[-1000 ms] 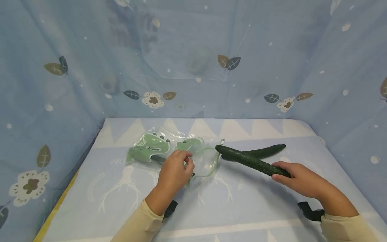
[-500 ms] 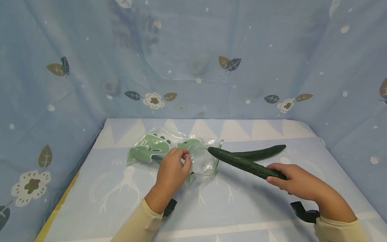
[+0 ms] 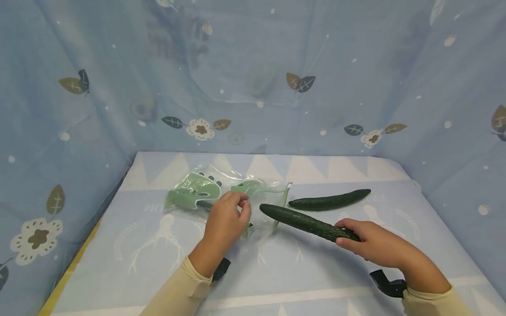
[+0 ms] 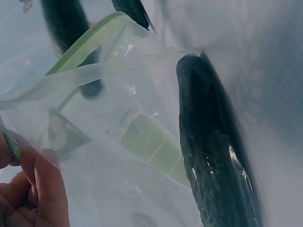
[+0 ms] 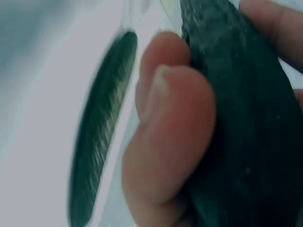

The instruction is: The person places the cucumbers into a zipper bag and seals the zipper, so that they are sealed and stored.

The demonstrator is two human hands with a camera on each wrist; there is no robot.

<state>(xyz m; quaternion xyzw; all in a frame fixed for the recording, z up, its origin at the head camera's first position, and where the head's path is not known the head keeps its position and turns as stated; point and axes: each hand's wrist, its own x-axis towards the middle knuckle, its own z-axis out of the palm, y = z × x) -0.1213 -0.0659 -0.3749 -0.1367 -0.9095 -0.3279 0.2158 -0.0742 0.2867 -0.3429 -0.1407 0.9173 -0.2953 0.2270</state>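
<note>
Bag mouth: the green rim [image 4: 86, 40] and film of the bag [image 3: 193, 193] stood apart, facing the right grip [image 3: 369, 244].
Tip at mouth: the held cucumber [image 3: 310, 224] took up this opening; over or inside, unclear.
Behind film: another cucumber [image 4: 213, 142] filled some room.
Near side of bag: the left grip [image 3: 226, 219] blocked it.
Gap: a strip of desk [image 3: 312, 216] separated the held cucumber from the lying cucumber [image 3: 330, 201].
Way in: a lane ran between both forearms.
Far limit: curtain [image 3: 253, 87].
</note>
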